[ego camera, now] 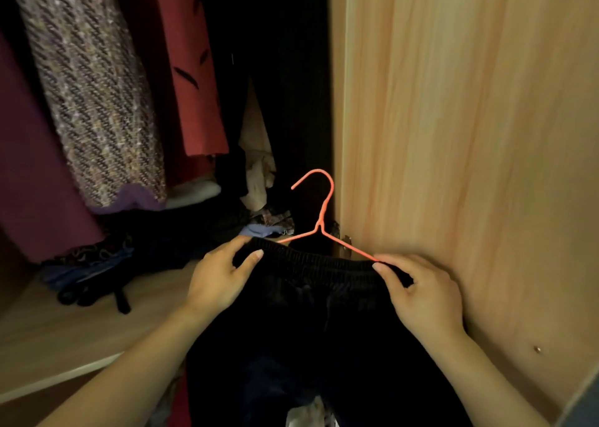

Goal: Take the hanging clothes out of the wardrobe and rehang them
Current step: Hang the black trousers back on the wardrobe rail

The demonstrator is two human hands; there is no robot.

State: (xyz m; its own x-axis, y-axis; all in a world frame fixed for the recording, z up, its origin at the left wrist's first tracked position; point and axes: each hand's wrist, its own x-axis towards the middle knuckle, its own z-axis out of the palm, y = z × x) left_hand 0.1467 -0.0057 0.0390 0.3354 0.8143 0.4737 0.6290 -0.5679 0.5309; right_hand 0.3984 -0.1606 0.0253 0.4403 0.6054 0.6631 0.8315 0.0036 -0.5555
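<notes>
At centre, left hand and right hand pinch waistband crosswise.

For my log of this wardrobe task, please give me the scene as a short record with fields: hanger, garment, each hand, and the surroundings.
hanger: orange, hook upward, arms reaching down to the waistband
garment: black trousers, held out between both hands
left hand: pinches the waistband's left end
right hand: pinches the waistband's right end
surroundings: tweed coat and red garment hang at left; wooden panel at right
</notes>
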